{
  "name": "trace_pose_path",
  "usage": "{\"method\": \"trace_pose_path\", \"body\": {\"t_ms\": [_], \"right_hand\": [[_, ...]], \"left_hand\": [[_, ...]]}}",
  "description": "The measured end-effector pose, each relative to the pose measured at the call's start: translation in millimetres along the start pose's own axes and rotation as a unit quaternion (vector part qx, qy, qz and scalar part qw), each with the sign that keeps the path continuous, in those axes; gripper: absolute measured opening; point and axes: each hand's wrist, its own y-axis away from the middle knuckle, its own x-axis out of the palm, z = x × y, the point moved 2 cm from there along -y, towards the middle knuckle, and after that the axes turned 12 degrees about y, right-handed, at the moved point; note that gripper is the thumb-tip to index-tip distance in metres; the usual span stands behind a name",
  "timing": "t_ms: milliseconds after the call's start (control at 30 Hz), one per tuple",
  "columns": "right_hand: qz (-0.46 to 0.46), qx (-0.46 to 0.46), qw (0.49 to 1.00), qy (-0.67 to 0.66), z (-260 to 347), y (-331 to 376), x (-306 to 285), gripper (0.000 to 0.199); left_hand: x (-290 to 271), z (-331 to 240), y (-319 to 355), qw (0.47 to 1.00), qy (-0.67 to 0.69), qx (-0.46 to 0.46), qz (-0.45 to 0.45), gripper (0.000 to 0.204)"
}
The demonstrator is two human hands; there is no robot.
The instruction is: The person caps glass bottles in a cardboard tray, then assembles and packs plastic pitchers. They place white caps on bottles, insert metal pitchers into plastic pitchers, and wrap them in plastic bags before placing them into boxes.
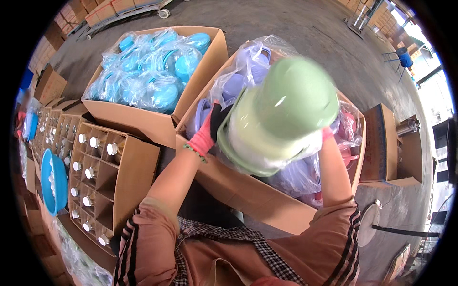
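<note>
Between my two hands is a pale green plastic piece (293, 93) with a smooth rounded top, a little blurred. Clear wrapping clings to its lower part, and a green rim curves round the near side; its exact kind I cannot make out. My left hand (210, 126), in a pink and black glove, grips it by the left edge. At its right side my right hand (327, 135) holds on, mostly hidden behind it. Below stands an open cardboard box (248, 193) of bagged purple plastic jugs (234, 86) and red plastic pieces (348, 125).
An open box (200, 71) of bagged blue plastic jugs (167, 93) adjoins at the far left. Nearer left, a divided carton (136, 176) holds several white-capped bottles (94, 142), beside a blue basin (46, 181). Another open carton (381, 143) and a round stand base (368, 226) are on the right.
</note>
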Motion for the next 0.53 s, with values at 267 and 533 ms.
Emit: {"method": "trace_pose_path", "body": {"t_ms": [267,533], "right_hand": [[-0.094,0.006,0.696,0.712,-65.1,-22.2,5.9,0.029],[-0.207,0.012,0.786,0.582,-67.1,36.3,22.3,0.028]], "left_hand": [[21.1,21.2,70.2,0.947,-0.299,0.010,-0.112,0.060],[53.6,34.9,93.9,0.811,-0.574,-0.042,-0.107,0.073]]}}
